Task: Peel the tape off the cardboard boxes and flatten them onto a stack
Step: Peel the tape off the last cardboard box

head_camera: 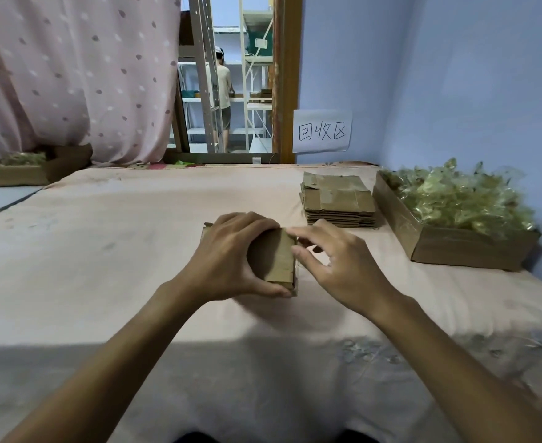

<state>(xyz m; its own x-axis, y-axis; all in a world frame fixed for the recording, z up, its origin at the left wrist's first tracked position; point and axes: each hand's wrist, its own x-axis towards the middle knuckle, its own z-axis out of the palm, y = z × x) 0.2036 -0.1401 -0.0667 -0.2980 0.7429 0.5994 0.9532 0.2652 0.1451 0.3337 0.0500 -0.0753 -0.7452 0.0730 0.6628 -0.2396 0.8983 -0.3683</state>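
My left grip [231, 254] is closed around the cardboard box [276, 260], with the fingers wrapped over its far end and the thumb along its near edge. The cardboard box rests on the cloth-covered surface [135, 251], at centre, directly in front of me.

My right grip [336, 263] sits at the right edge of the box with its fingers loosely curled. The thumb and forefinger tips are at the upper right corner, and I cannot tell whether they pinch anything.

The stack [340, 199] of flattened boxes lies beyond my right grip. Just to its right, an open carton [455, 251] holds a heap of peeled tape [455, 199].
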